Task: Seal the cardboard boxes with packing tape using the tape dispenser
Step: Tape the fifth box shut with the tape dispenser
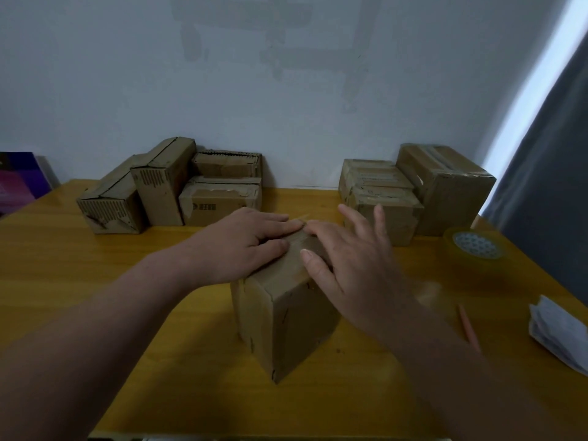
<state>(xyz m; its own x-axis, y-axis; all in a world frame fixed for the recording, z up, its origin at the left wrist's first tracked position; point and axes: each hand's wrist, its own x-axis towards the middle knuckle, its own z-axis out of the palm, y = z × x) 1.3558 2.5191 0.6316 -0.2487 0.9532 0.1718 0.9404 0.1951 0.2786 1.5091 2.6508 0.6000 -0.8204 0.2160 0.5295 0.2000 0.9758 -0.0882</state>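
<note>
Both hands flat, fingers straight: left hand (248, 241), right hand (346, 265) pressing box (286, 316) top. Rub tape firmly along seam, outward to edges.

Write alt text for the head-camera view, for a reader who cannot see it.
A left hand and right hand press flat on the top of a cardboard box standing on a yellow table. More boxes sit in two groups by the wall, and a roll of tape lies at the right.
</note>
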